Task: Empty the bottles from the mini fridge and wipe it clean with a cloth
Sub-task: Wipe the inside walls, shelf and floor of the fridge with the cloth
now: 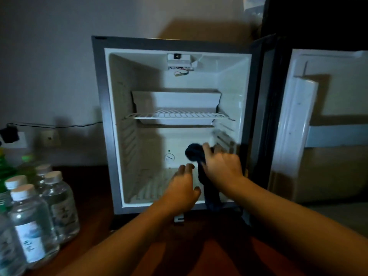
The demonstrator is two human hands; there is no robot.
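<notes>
The mini fridge (179, 124) stands on a dark wooden table (95, 188), toward its back edge by the wall, with its door (318, 120) swung fully open to the right. Inside, a white wire shelf (179, 116) sits at mid height with a white tray (176, 100) resting behind it, and no bottles show in the cabinet. Low on the back wall is a round dial (169, 157). The right hand (222, 166) reaches into the lower right part of the cabinet and grips a dark cloth (196, 154), its fingers curled round the bunched top near the right wall while the rest of the cloth hangs down over the front lip of the fridge floor. The left hand (184, 186) rests just beside it, fingers straight and relaxed over the ribbed floor, holding nothing. Near the table's left edge stands a cluster of clear water bottles (35, 216) with white caps, well apart from the fridge, with a green bottle (4, 168) behind them. A black plug (9, 133) sits in a wall socket beyond the table's back left corner.
</notes>
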